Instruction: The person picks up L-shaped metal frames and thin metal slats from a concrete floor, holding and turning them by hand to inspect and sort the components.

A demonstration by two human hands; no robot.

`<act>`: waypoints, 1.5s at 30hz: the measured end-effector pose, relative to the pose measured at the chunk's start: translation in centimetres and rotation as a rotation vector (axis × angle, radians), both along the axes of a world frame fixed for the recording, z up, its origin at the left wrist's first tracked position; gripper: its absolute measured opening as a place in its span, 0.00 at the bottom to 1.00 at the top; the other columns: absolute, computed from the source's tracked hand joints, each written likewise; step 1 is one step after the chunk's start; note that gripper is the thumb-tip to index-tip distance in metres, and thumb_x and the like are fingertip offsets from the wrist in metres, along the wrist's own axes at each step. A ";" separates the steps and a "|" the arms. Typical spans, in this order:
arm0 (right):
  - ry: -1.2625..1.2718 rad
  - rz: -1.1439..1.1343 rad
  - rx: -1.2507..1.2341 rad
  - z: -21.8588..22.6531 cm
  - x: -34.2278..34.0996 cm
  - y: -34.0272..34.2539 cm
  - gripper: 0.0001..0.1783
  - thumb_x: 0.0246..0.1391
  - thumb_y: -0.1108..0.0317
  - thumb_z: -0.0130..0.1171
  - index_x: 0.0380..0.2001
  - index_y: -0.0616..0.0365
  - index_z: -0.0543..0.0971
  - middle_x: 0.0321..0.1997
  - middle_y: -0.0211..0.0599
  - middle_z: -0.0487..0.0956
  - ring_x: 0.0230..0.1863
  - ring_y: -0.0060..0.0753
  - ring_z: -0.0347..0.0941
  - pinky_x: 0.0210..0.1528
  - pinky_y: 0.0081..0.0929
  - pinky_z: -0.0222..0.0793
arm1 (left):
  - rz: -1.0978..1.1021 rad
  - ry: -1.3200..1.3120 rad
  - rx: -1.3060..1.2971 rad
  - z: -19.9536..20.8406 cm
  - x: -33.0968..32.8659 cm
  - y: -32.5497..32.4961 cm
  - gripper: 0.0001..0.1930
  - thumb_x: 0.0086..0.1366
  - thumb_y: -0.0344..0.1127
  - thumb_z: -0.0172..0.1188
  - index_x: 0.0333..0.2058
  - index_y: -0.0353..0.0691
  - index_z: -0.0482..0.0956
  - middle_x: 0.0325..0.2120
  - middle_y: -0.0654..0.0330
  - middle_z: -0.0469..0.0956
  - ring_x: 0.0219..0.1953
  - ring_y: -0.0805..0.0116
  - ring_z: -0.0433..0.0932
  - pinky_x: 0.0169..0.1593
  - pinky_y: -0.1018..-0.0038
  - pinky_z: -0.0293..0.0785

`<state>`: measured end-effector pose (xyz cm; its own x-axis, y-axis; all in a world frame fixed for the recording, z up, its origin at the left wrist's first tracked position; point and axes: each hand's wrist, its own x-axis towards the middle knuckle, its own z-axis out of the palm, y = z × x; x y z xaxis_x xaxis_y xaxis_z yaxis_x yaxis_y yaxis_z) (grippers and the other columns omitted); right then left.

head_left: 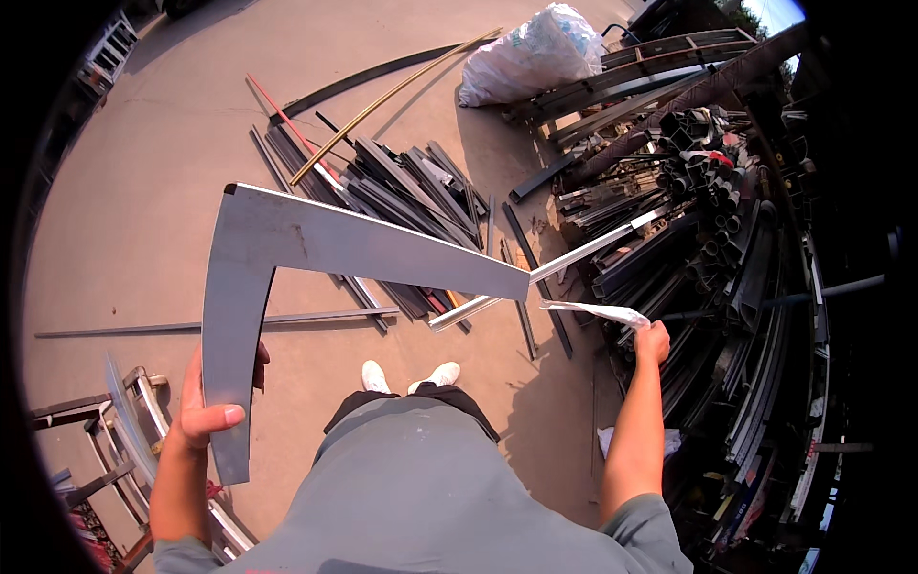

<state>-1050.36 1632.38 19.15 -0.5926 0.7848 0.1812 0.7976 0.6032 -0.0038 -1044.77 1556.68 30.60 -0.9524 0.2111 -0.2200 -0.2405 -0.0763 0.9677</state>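
A large grey L-shaped metal piece [247,258] is raised in front of me, with a black corner at its top left and brownish smudges on its face. Around its lower leg wraps my left hand [207,413], thumb across the front and fingertips showing past the far edge. The tapering arm of the piece points right and ends in mid-air. Out to the right, my right hand [652,342] is closed on one end of a thin white strip [602,311], cloth or plastic, I cannot tell which. Its free end trails left, close to the metal piece's tip.
Loose dark metal bars [406,191] are heaped on the concrete ahead, beside a long brass-coloured bar [382,96]. A stuffed white sack [535,55] stands behind. Stacked tubes and profiles [717,225] crowd the right side. A metal frame [105,445] stands at lower left.
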 end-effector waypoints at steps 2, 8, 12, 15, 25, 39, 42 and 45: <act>-0.167 -0.226 -0.004 -1.7 6.6 5.8 0.14 0.60 0.60 0.61 0.43 0.56 0.86 0.48 0.50 0.86 0.52 0.58 0.83 0.53 0.51 0.79 | 0.019 0.017 -0.063 -0.6 -0.4 -0.9 0.47 0.38 0.55 0.70 0.56 0.32 0.71 0.44 0.52 0.75 0.40 0.64 0.76 0.40 0.68 0.74; -0.249 -0.550 -0.252 -8.8 23.9 10.1 0.17 0.53 0.66 0.66 0.43 0.65 0.86 0.50 0.57 0.85 0.57 0.53 0.82 0.55 0.46 0.79 | 0.209 -0.055 -0.001 -1.7 -2.2 -0.2 0.46 0.40 0.58 0.69 0.55 0.33 0.73 0.45 0.53 0.75 0.40 0.66 0.76 0.41 0.71 0.73; -0.388 -0.522 -0.271 -14.3 28.8 7.7 0.19 0.49 0.65 0.69 0.43 0.65 0.86 0.51 0.58 0.85 0.57 0.55 0.82 0.59 0.44 0.78 | 0.185 -0.096 0.065 -4.0 -3.3 0.2 0.42 0.44 0.57 0.67 0.54 0.33 0.73 0.45 0.53 0.75 0.41 0.68 0.76 0.41 0.73 0.73; -0.274 -0.241 -0.326 -14.2 24.3 1.7 0.24 0.52 0.60 0.69 0.49 0.63 0.86 0.51 0.56 0.85 0.54 0.55 0.83 0.58 0.41 0.78 | 0.187 -0.067 0.062 -5.2 -4.1 1.3 0.41 0.44 0.56 0.67 0.53 0.32 0.74 0.45 0.52 0.76 0.39 0.67 0.77 0.41 0.72 0.74; 0.410 0.463 -1.980 2.7 -1.7 -32.1 0.53 0.65 0.39 0.62 0.73 0.72 0.56 0.63 0.56 0.77 0.65 0.44 0.76 0.66 0.38 0.73 | 0.018 0.085 -0.036 -5.9 -5.2 6.0 0.43 0.40 0.57 0.66 0.53 0.33 0.73 0.47 0.51 0.75 0.43 0.63 0.76 0.45 0.66 0.73; 0.547 -0.087 -2.284 2.7 -7.2 -41.7 0.19 0.63 0.53 0.57 0.42 0.59 0.78 0.41 0.39 0.83 0.40 0.38 0.83 0.46 0.44 0.83 | -0.415 0.415 -0.796 -9.6 -2.9 0.8 0.54 0.47 0.31 0.78 0.73 0.40 0.58 0.67 0.46 0.68 0.69 0.48 0.68 0.72 0.56 0.60; 0.580 -0.040 -2.170 1.5 -6.5 -43.0 0.21 0.63 0.53 0.59 0.42 0.64 0.75 0.43 0.42 0.81 0.45 0.34 0.79 0.51 0.38 0.77 | -0.426 0.261 -0.925 -7.0 -4.9 -1.5 0.49 0.52 0.34 0.76 0.72 0.41 0.63 0.66 0.49 0.72 0.72 0.48 0.65 0.75 0.52 0.54; 0.704 0.039 -1.990 0.1 -5.8 -44.8 0.27 0.63 0.55 0.62 0.50 0.72 0.71 0.48 0.45 0.77 0.52 0.32 0.72 0.59 0.33 0.67 | -0.227 0.129 -0.778 -3.6 -8.7 -0.7 0.53 0.53 0.41 0.78 0.74 0.43 0.59 0.65 0.46 0.72 0.72 0.48 0.65 0.75 0.51 0.54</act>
